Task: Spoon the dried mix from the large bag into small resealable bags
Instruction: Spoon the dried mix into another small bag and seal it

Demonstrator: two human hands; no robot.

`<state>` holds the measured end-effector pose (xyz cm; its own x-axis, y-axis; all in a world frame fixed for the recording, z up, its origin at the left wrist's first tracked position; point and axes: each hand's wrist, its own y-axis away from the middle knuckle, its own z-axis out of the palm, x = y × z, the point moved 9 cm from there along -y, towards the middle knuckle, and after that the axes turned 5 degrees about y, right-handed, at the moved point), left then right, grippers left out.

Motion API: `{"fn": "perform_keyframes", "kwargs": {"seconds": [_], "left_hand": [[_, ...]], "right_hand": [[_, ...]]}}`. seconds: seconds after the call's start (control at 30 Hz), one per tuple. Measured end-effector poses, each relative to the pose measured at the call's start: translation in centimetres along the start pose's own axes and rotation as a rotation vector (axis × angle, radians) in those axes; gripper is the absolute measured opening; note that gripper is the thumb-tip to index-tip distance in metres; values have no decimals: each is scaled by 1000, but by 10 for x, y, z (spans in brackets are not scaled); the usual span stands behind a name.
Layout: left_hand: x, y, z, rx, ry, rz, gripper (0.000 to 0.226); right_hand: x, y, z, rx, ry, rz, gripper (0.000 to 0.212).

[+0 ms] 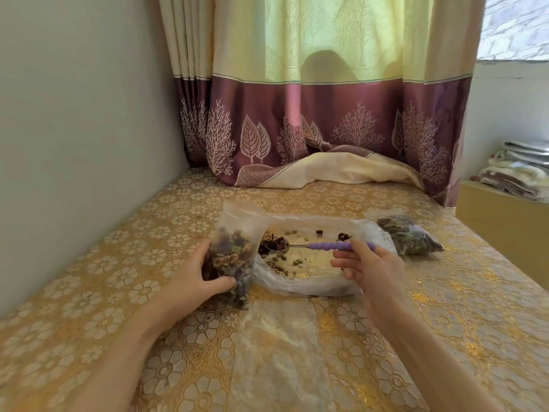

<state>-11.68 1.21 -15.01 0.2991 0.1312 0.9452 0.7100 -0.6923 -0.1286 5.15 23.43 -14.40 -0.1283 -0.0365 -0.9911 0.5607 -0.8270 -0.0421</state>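
Head view, centre frame: left hand (193, 273) gripping small resealable bag (234, 251), upright, about half full. Right hand (368, 263) pinching purple-handled spoon (320, 246), bowl loaded, nearing the bag mouth. Large bag (312, 281) lying open on worktop (89, 292) between hands, nearly emptied. Filled bag (407, 236) resting right of centre.

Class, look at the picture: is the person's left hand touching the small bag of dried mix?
Touching. The head view shows the left hand gripping the small bag, thumb across its front, fingers behind it.
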Motion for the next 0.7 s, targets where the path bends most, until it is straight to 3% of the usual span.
{"fn": "perform_keyframes", "kwargs": {"seconds": [0.33, 0.7], "left_hand": [[2, -3, -7, 115, -66, 26, 62], [3, -3, -8, 137, -83, 42, 50]], "right_hand": [[-58, 1, 13, 5, -78, -199, 25], [-102, 22, 60, -231, 12, -442, 17]]}}
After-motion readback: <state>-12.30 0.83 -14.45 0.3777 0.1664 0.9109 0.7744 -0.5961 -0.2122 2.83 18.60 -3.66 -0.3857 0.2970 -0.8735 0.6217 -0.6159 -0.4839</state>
